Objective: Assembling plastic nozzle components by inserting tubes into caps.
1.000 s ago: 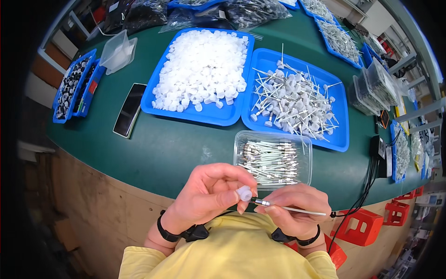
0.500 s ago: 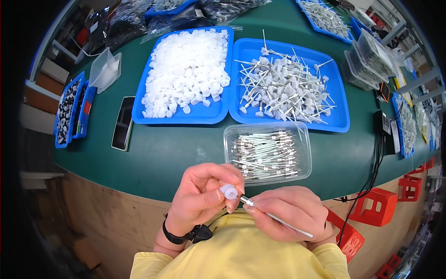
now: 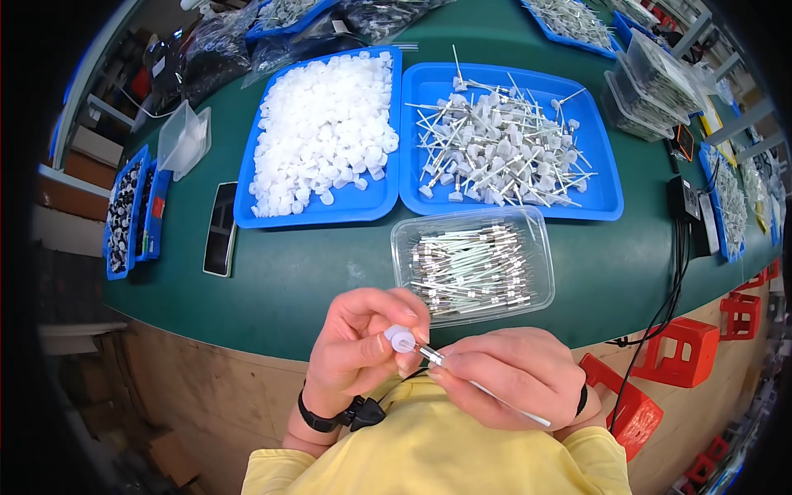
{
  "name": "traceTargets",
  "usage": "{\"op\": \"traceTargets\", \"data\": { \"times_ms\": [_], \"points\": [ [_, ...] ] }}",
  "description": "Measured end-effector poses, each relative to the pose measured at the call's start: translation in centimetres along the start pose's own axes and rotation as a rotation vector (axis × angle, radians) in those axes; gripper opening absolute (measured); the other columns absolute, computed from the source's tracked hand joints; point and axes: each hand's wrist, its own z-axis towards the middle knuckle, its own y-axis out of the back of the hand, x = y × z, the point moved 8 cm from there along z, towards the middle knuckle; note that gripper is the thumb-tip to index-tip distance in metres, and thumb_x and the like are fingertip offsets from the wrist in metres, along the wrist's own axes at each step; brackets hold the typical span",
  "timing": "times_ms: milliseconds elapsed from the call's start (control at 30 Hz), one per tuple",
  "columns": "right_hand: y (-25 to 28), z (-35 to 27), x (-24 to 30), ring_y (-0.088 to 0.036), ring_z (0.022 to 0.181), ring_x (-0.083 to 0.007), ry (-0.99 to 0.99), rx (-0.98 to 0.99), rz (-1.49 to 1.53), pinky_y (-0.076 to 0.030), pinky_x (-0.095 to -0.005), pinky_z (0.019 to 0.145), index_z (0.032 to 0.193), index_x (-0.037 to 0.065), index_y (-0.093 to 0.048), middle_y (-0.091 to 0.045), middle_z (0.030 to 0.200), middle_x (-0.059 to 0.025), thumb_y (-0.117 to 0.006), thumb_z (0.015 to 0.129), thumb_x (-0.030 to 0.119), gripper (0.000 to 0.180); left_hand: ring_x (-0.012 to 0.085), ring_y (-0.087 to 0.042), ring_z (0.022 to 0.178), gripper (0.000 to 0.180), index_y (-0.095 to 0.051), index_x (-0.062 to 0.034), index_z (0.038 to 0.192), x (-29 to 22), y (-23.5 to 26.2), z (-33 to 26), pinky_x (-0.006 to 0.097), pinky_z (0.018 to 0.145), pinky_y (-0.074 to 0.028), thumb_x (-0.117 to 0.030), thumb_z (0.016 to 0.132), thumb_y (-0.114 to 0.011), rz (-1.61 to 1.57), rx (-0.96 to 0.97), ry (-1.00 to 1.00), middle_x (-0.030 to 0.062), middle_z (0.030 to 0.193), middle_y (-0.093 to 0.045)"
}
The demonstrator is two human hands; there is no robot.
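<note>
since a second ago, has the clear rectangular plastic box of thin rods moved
No; the box sits at the near edge of the blue plastic tray of capped rods, as before.

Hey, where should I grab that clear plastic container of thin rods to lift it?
Probably by the left and right walls of the clear plastic container, under the rim, coming from both sides. Bare green tabletop flanks those walls, while a blue tray crowds its far side. It's open-topped and piled with thin rods, so I'd keep it level.
</note>
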Motion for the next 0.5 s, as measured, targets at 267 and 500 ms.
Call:
{"op": "traceTargets", "data": {
  "times_ms": [267,500],
  "points": [
    [-0.2,-0.3,1.1,-0.059,0.054,-0.0193,0.152,0.05,-0.111,-0.048,-0.0245,0.043,0.082,-0.012,-0.058,-0.059,0.074,-0.0175,-0.065,0.066,-0.003,0.02,0.0167,-0.056,0.069,0.024,-0.056,0.0032,0.101,0.0,-0.1,0.0,0.024,0.062,-0.047,-0.006,0.08,-0.061,0.024,-0.014,-0.007,0.0185,0.093,-0.053],
    [-0.6,-0.4,1.2,-0.059,0.055,-0.0199,0.132,0.046,-0.086,-0.049,-0.0242,0.045,0.082,-0.012,-0.058,-0.059,0.074,-0.0178,-0.065,0.067,-0.001,0.02,0.0171,-0.055,0.067,0.024,-0.057,0.0037,0.1,-0.3,0.1,-0.3,0.024,0.06,-0.046,-0.006,0.079,-0.062,0.047,-0.015,-0.031,0.0195,0.092,-0.053]
  ]
}}
